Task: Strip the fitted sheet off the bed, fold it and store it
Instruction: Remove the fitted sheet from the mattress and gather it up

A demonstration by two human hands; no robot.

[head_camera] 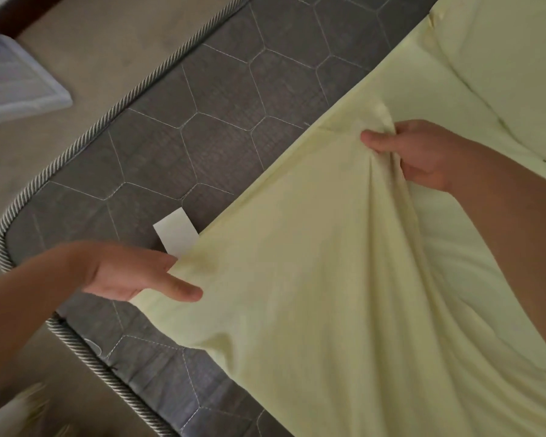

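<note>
You are at the stripping step. The pale yellow fitted sheet (pixel 312 279) is off the near corner of the bed, baring the grey mattress (pixel 202 121) and its white label (pixel 175 233), but it covers the far side. Your left hand (pixel 133 272) pinches the sheet's loose edge near that corner; your right hand (pixel 413 152) grips a bunched fold farther along. Next, I judge, you must draw the fabric across and free the remaining corners before folding.

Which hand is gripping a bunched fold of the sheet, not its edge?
The right hand: it gathers a bunched fold of the yellow fitted sheet; the left hand pinches its flat edge.
</note>
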